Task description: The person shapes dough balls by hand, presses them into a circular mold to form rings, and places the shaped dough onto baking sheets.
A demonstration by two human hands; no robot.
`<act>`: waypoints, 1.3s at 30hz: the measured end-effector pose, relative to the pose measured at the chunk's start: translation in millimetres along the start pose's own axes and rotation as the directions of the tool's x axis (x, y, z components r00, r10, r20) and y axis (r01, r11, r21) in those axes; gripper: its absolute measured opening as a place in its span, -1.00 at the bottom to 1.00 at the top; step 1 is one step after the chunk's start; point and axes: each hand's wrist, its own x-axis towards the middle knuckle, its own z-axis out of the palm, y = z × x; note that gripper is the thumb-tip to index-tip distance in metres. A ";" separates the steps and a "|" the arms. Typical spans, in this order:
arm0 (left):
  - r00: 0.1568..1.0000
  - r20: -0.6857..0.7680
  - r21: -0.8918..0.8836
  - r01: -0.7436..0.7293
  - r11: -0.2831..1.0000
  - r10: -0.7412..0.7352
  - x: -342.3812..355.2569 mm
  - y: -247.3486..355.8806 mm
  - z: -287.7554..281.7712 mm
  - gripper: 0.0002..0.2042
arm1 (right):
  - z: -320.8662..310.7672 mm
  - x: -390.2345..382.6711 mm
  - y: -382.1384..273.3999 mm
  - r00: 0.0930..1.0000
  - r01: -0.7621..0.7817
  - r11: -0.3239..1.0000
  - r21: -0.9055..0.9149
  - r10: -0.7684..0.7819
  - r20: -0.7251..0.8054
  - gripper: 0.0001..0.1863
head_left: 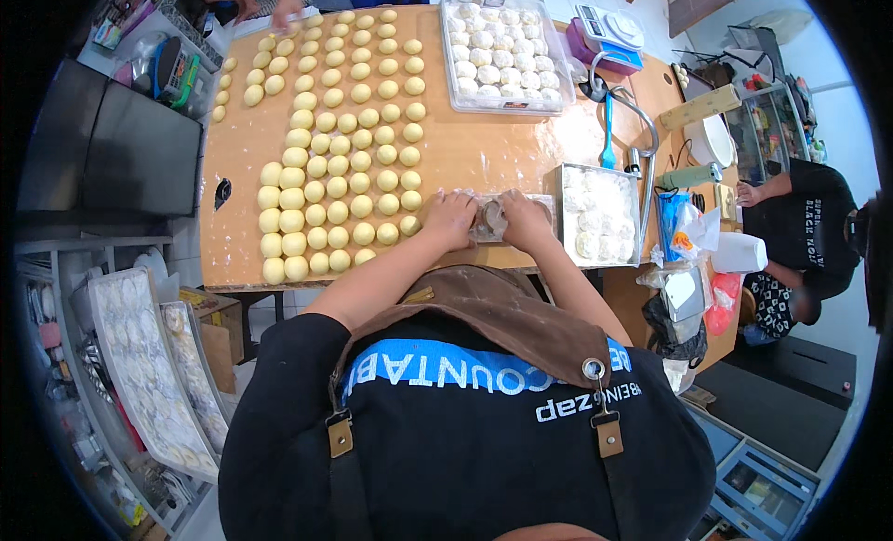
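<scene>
My left hand [450,219] and my right hand [526,221] work close together at the table's near edge, fingers curled. Between them is a small greyish, flour-dusted piece [491,217], on or over a pale flat surface; its kind is too unclear to tell. Each hand closes at one side of it, and my fingers partly hide it. Left of my left hand, many smooth yellow dough balls [361,183] stand in rows. Just right of my right hand sits a square metal tray [638,220] with white floured dough balls [597,211] inside.
A clear plastic box [556,104] of floured balls stands at the far middle of the wooden table [484,150]. Blue spatula [608,136], kitchen scale [609,26] and white bowl [714,141] are at the right. Another person's hand [286,3] reaches in far left; someone in black [819,225] is right.
</scene>
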 end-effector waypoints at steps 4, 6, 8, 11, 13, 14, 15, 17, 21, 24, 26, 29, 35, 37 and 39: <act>0.999 -0.040 0.006 -0.017 1.000 0.017 0.2 -3.1 3.9 -0.11 | 7.1 0.1 -1.0 0.997 0.018 0.999 -0.026 -0.020 -0.069 -0.60; 1.000 0.010 -0.015 -0.014 1.000 0.014 2.6 -3.7 -1.2 -0.11 | 10.3 2.4 -0.3 0.998 0.026 0.999 -0.026 -0.027 -0.058 -0.63; 0.999 0.053 -0.036 -0.007 0.999 0.009 1.9 -1.7 -2.6 -0.11 | 13.7 3.5 0.4 0.998 0.037 0.999 -0.029 -0.039 -0.051 -0.67; 1.000 0.005 -0.037 -0.015 0.999 0.015 0.9 -2.6 0.8 -0.11 | 23.3 6.4 2.0 0.998 0.041 0.999 -0.030 -0.043 -0.051 -0.71; 1.000 -0.021 -0.036 -0.021 0.999 0.020 0.5 -2.6 2.4 -0.12 | 26.6 6.4 0.9 0.995 0.068 0.997 -0.033 -0.070 -0.072 -0.73; 1.000 -0.019 -0.037 -0.021 0.999 0.021 0.3 -2.8 3.1 -0.12 | 28.2 6.1 0.8 0.995 0.066 0.997 -0.032 -0.069 -0.070 -0.73; 1.000 -0.020 -0.036 -0.021 0.999 0.020 -0.3 -2.3 2.8 -0.12 | 26.1 4.7 -2.1 0.998 0.040 0.999 -0.028 -0.041 -0.049 -0.74; 1.000 -0.017 -0.037 -0.023 0.999 0.022 -1.2 -1.6 2.2 -0.12 | 28.2 2.5 -4.0 1.000 0.009 1.000 -0.023 -0.009 -0.023 -0.75; 0.999 -0.037 -0.012 -0.025 1.000 0.025 0.2 -3.9 1.7 -0.16 | 34.6 2.1 -2.7 0.993 0.025 0.999 0.045 -0.020 -0.113 -0.71; 0.997 -0.071 -0.027 -0.024 0.999 0.022 1.5 -4.7 10.1 -0.17 | 35.5 1.5 -1.8 0.992 0.023 0.998 0.058 -0.015 -0.128 -0.62; 0.993 -0.113 -0.025 -0.021 0.999 0.018 2.7 -5.8 14.1 -0.18 | 40.2 2.5 2.1 0.989 0.056 0.995 0.077 -0.045 -0.141 -0.59; 0.997 -0.077 -0.015 -0.025 1.000 0.024 3.1 -4.1 9.2 -0.20 | 35.7 8.3 6.1 0.996 0.035 0.999 0.028 -0.032 -0.088 -0.61; 1.000 0.019 0.012 -0.008 1.000 0.007 -2.7 -0.9 -0.1 -0.15 | -19.0 0.6 17.3 0.976 0.019 0.977 0.212 0.028 -0.215 -0.70; 1.000 0.000 0.014 -0.016 1.000 0.016 -0.5 -4.5 -1.2 -0.14 | -17.8 0.8 29.3 0.960 0.007 0.987 0.162 0.039 -0.277 -0.69; 1.000 -0.012 0.019 -0.021 1.000 0.021 -2.6 -2.9 0.2 -0.14 | -0.7 -2.0 26.8 0.952 0.058 0.985 0.165 -0.004 -0.307 -0.70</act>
